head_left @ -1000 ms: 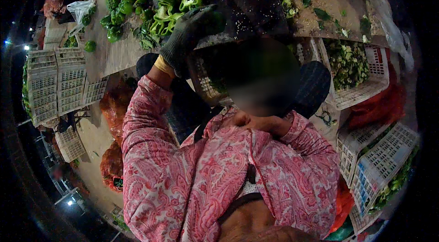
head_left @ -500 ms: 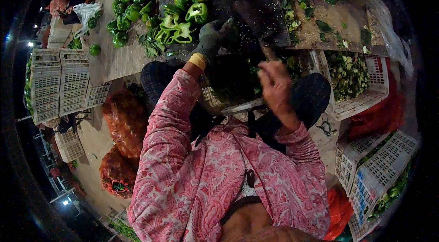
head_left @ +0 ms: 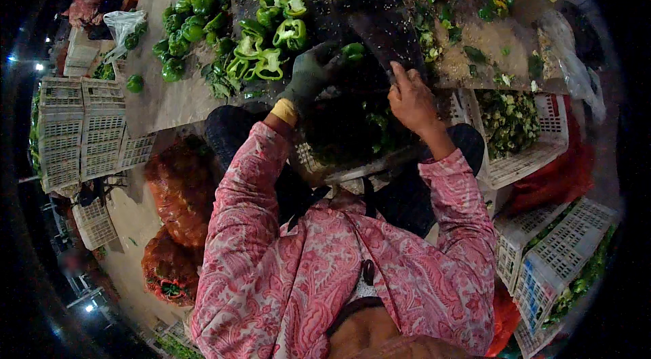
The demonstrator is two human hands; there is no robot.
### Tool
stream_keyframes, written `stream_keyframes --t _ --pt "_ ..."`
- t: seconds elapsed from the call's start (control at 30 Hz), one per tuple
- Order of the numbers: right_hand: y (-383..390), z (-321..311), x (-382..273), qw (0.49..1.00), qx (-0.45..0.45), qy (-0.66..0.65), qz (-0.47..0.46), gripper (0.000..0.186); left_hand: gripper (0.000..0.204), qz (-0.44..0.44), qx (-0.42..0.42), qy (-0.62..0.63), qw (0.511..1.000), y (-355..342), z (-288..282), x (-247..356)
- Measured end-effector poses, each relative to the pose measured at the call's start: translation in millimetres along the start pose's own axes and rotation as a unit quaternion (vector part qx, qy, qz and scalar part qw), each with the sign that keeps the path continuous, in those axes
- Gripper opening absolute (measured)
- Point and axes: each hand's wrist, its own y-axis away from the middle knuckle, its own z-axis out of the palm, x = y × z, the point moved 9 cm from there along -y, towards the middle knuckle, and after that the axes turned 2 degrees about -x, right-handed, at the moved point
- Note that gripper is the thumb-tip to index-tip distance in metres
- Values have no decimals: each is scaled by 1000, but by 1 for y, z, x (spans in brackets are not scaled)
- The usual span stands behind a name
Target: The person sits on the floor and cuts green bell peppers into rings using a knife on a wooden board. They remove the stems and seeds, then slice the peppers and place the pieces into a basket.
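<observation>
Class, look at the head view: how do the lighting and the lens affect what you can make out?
Head view: dim overall, lit from small bright lamps at the left rim; black fisheye border all round, with the white crates bending near it; the crate between the gloved left hand and bare right hand lies in deep shadow; green peppers stay fairly sharp.

This looks like a vegetable market or produce-sorting yard worked at night. Heaps of green peppers (head_left: pixel 203 6) cover a rough cutting table (head_left: pixel 169 98), stacked white plastic crates (head_left: pixel 64 128) and bulging red mesh sacks (head_left: pixel 180 186) stand on the concrete floor (head_left: pixel 129 223), and small lamps (head_left: pixel 38 66) glare against surrounding darkness.
</observation>
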Motion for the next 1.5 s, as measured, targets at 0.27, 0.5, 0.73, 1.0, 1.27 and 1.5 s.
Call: stream_keyframes --t 0.27,0.5,0.73,1.0,1.27,1.5 --pt "42 -49 -1 939 -55 -332 73 52 39 -10 1 -67 998 3 9 8" --pt "64 -49 -20 901 1 -429 59 39 36 -11 -22 -151 988 7 25 4" --pt "66 -50 -18 890 -15 -448 83 44 48 66 -31 -3 997 -1 37 9" --pt "61 -45 -25 901 -110 -402 120 51 38 11 10 -54 998 -3 35 -1" --pt "36 -48 -33 953 -85 -285 52 43 44 23 7 -91 996 -5 34 4" --pt "28 -18 -68 931 187 82 -301 44 47 20 6 -42 999 -1 40 -13"
